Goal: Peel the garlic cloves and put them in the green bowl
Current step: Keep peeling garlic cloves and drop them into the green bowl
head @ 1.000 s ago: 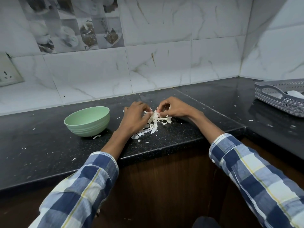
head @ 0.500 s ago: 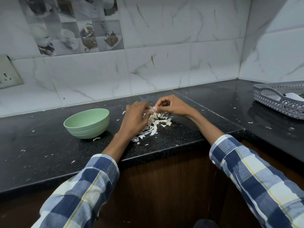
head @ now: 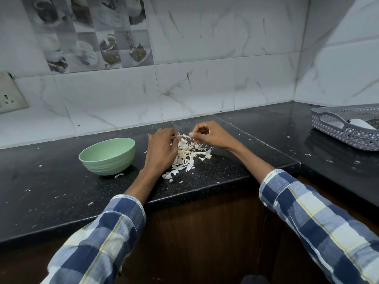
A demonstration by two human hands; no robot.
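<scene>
A pale green bowl (head: 107, 155) stands on the black counter, left of my hands; its inside is hidden from this angle. A heap of white garlic skins (head: 189, 153) lies between my hands. My left hand (head: 161, 152) pinches a small garlic clove (head: 178, 136) at its fingertips, just above the heap. My right hand (head: 209, 135) is curled with thumb and finger pinched on a strip of skin near that clove. The two hands are a few centimetres apart.
The black stone counter (head: 225, 173) is strewn with small skin flakes and turns a corner at the right. A grey perforated basket (head: 348, 128) with something white inside sits at the far right. A wall socket (head: 8, 95) is on the left wall.
Both hands have lifted slightly off the heap and drawn a little apart, pulling at the clove's skin. The bowl has not moved.
</scene>
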